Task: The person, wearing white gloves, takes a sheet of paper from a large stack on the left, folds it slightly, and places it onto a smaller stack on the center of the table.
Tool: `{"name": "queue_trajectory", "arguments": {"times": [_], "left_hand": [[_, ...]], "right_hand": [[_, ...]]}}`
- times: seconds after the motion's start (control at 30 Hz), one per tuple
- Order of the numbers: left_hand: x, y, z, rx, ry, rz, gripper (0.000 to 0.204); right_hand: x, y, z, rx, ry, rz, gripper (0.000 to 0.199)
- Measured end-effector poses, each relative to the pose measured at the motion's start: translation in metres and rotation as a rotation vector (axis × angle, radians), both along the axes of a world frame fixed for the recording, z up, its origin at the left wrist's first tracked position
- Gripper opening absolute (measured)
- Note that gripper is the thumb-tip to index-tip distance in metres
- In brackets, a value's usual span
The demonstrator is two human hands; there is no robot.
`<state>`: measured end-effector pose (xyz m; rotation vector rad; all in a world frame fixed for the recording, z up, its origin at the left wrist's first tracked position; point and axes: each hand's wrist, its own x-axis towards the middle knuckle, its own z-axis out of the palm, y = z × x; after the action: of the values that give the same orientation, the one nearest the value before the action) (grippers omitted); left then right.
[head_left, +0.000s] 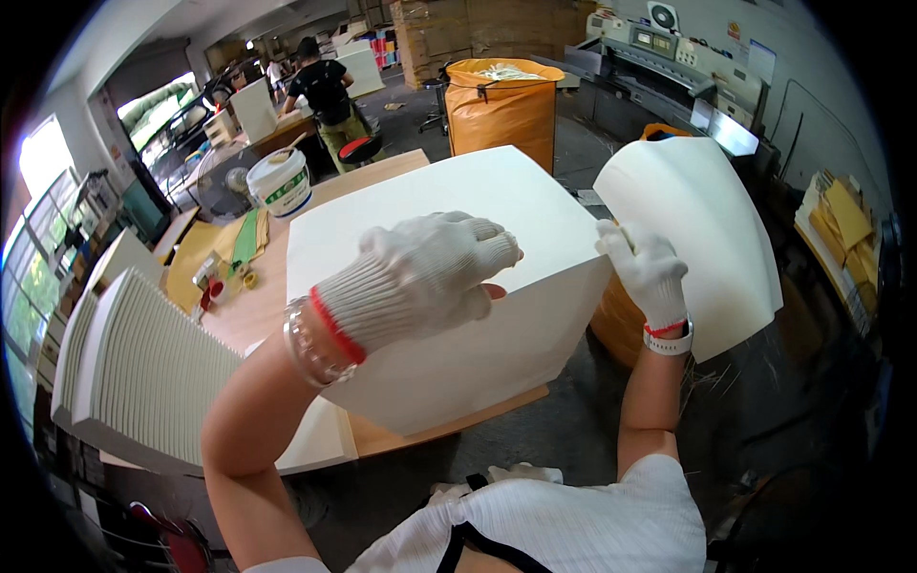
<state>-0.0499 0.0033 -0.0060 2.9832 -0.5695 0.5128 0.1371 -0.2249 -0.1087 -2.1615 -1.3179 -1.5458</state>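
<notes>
A tall stack of large white paper sheets [535, 334] stands on the wooden table in front of me. Over its top near the front edge is my left hand [439, 267], in a white knit glove with bare fingertips showing. Its thumb and fingers are apart with nothing seen between them. At the stack's right corner my right hand [645, 272], gloved too, is closed on a large white paper sheet [707, 220]. That sheet curves out to the right, away from the stack, and hides part of an orange bag [616, 325] below it.
Fanned white stacks [153, 372] stand at left. A white bucket [280, 181], a tape roll [250, 280] and green strips [245, 237] lie on the table [272, 272]. Beyond are a large orange bag [501, 115], a machine [659, 76] and a person in black [325, 91].
</notes>
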Motion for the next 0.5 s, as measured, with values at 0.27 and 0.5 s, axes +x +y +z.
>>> {"name": "queue_trajectory", "arguments": {"times": [0.27, 0.5], "left_hand": [[0.069, -0.012, -0.012, -0.028, 0.183, 0.064, 0.018], [0.065, -0.008, -0.030, -0.376, 0.157, 0.104, 0.004]], "right_hand": [[0.007, 0.038, 0.041, 0.322, 0.486, 0.557, 0.041], [0.016, 0.058, 0.028, 0.440, 0.331, 0.563, 0.014]]}}
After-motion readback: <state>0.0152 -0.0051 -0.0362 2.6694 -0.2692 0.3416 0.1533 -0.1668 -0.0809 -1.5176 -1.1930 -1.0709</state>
